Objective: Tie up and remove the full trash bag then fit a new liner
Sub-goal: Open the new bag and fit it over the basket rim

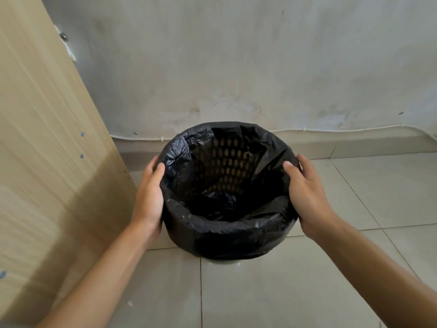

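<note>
I read no labels or writing. One perforated bin (228, 262) on the tiled floor (283, 292) by the wall (236, 67), one black liner (220, 230) folded over its rim, nothing visible inside. My left hand (149, 197) and right hand (307, 195) each grasp the lined rim.

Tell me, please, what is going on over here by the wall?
A person is fitting a black liner into a small perforated bin on the tiled floor. The left hand and the right hand hold opposite sides of the rim, over the folded-down plastic. The liner looks empty, and no full bag is in view.
</note>
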